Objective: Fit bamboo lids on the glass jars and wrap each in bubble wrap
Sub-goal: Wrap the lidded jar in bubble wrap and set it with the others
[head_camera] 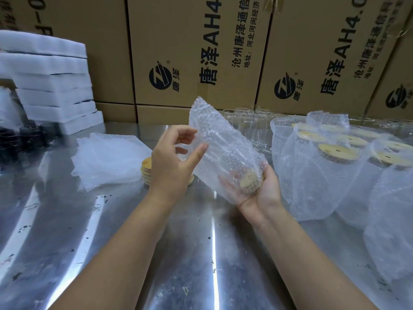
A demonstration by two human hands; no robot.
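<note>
1. Writing first: the brown cartons walling off 12 o'clock carry big black "唐泽AH4.0", printed sideways. There is a round logo with "唐泽" beside it, and smaller lines that begin "沧州唐泽通信" and "地址:河北河间经济开". The rest runs out of view.
2. Over at 10 o'clock there's a leaning stack of white foam slabs. Below it, at 9 o'clock, sit some dark things, too blurred to name.
3. On the shiny metal worktop, a pile of bubble wrap bags lies flat at 9 o'clock of the left hand. A stack of bamboo lids sits just behind that hand, partly hidden by it.
4. Bare glass jars stand at 1 o'clock in front of the cartons, partly screened by the raised wrap.
5. At 3 o'clock, wrapped jars stand upright and crowded together, with round lids with a centre hole showing at their tops.
6. Now the action: a glass jar sits inside a bubble wrap bag, held above the middle of the worktop. It is tilted, lid end down at 5 o'clock, loose bag mouth up at 11 o'clock. Its bamboo lid shows pale through the bubbles.
7. The right hand, palm up, cups the lidded end, fingers and thumb curled round it. The left hand pinches the bag's side edge, thumb in front, curled fingers behind.
</note>
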